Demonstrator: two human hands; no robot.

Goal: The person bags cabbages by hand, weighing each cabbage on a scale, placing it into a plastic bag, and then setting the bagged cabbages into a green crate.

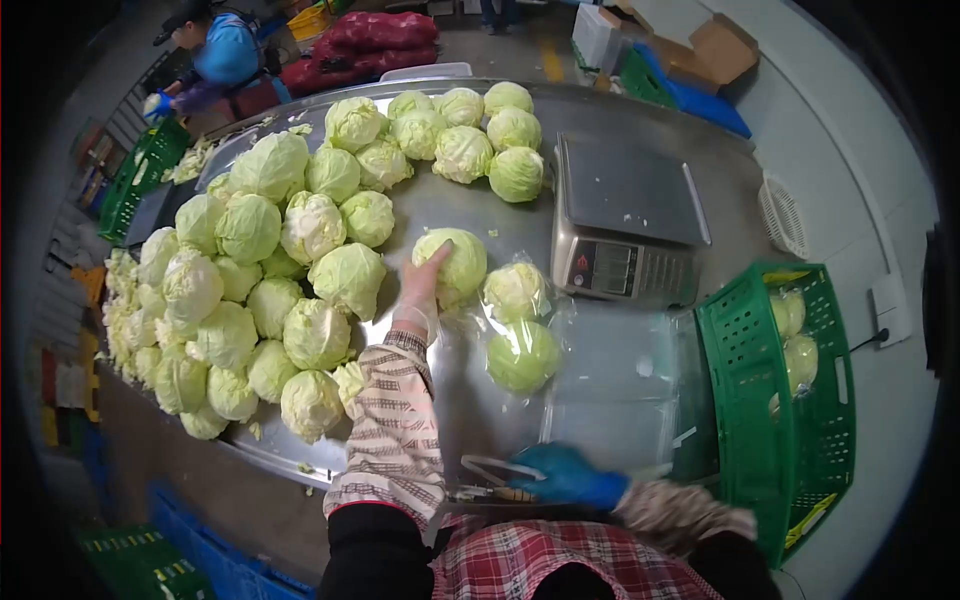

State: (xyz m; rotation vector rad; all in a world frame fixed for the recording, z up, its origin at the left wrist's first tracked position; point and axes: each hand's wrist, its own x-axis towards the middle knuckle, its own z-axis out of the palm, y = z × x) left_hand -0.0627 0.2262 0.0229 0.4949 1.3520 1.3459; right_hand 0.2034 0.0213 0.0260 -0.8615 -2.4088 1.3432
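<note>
My left hand (421, 290), in what looks like a thin clear glove, is closed around the side of a pale green cabbage (457, 262) on the metal table. Just right of it sit two cabbages in clear film, one pale (517, 291) and one greener (523, 357). My right hand (572, 477), in a blue glove, is low at the table's front edge beside a light-coloured looped frame (500, 470). Motion blurs its fingers, so I cannot make out whether it grips the frame. Clear plastic film (610, 400) lies flat in front of the scale.
Many loose cabbages (250, 228) crowd the left and back of the table. A digital scale (630, 215) stands at the back right. Wrapped cabbages fill part of a green crate (745, 400) on the right. Another person (228, 50) works at the far left.
</note>
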